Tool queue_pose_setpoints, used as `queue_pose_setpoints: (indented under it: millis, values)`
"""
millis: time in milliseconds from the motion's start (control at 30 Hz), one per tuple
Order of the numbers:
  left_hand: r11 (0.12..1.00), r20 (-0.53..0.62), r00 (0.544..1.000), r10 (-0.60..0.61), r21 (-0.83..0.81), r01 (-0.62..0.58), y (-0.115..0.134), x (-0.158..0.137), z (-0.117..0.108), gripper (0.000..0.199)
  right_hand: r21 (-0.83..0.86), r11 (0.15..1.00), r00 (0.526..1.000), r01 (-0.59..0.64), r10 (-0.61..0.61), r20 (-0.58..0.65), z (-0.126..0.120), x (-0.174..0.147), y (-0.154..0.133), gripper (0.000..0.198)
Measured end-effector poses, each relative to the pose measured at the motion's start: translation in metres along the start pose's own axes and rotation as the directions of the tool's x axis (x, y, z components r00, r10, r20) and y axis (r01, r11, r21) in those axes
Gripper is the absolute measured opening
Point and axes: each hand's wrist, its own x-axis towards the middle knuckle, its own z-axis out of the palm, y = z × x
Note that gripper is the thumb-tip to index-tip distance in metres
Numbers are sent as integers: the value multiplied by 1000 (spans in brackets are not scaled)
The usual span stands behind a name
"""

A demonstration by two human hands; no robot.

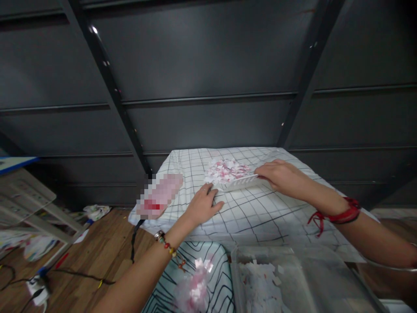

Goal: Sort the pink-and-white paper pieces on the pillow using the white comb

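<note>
On the checked white cloth lies a small white plastic basket (pixel 239 183) with slotted sides, heaped with white and pink paper scraps (pixel 226 169). My right hand (pixel 276 176), with a red cord bracelet, pinches the basket's right end. At the left end is my left hand (pixel 203 203), its fingertips by the rim and its thumb spread apart from the fingers; a beaded bracelet circles the wrist. Whether the left fingertips press on the basket or only rest beside it is hard to tell.
A clear plastic bin (pixel 293 269) with white scraps stands at the front. Beside it, a transparent bag of pink and white pieces (pixel 197 289) sits on a striped teal surface (pixel 216 256). A blurred pink object (pixel 163 195) lies at left. Cables and a power strip (pixel 37 289) are on the floor.
</note>
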Motion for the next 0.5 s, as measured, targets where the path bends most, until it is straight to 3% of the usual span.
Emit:
queue_pose_setpoints:
  millis: [267, 500]
  values:
    - [1000, 33, 999, -24, 14, 23, 1, 1, -1, 46, -33, 997, 996, -72, 71, -47, -7, 2, 4, 24]
    - [1000, 25, 999, -27, 14, 27, 3, -1, -3, 44, -36, 999, 999, -16, 17, 40, -2, 4, 1, 30]
